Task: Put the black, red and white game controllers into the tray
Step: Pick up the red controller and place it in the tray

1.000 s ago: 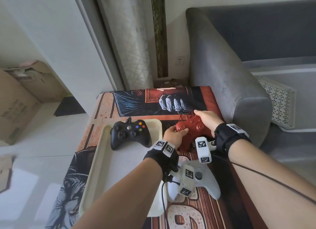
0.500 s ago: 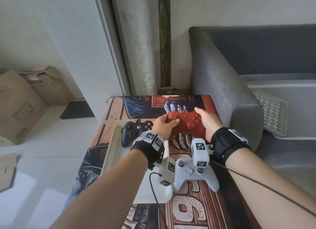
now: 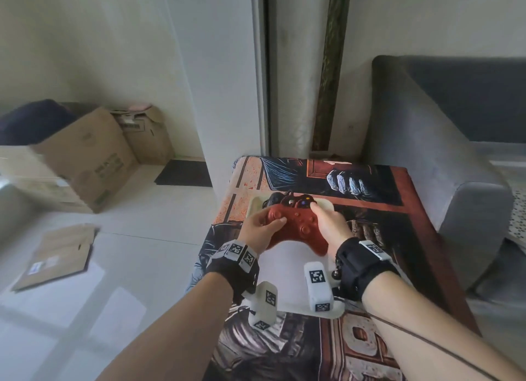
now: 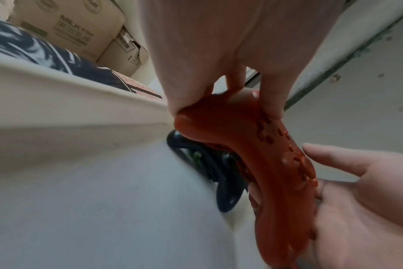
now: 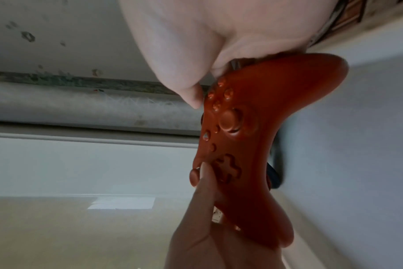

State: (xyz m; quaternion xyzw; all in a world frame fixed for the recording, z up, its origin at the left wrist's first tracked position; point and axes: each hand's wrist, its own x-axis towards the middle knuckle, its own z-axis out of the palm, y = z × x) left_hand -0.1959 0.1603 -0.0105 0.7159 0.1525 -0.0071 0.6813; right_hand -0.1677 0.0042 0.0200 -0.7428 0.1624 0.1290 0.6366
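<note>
The red controller (image 3: pixel 296 227) hangs just above the cream tray (image 3: pixel 287 269), face up, close to its far end. My left hand (image 3: pixel 262 229) grips its left handle with the thumb on top, and my right hand (image 3: pixel 331 224) grips the right handle. In the left wrist view the red controller (image 4: pixel 276 163) is clear of the tray floor (image 4: pixel 92 200). The black controller (image 3: pixel 296 201) lies in the tray at the far end, partly hidden behind the red one. The white controller is not in sight.
The tray sits on a low table covered by a printed mat (image 3: pixel 384 238). A grey sofa arm (image 3: pixel 427 152) stands close on the right. Cardboard boxes (image 3: pixel 85 158) and a flattened carton (image 3: pixel 57 255) lie on the floor to the left.
Both hands have carried the red controller from the mat on the right to above the tray, near the black one. The head view has swung left and the white controller has dropped out of sight.
</note>
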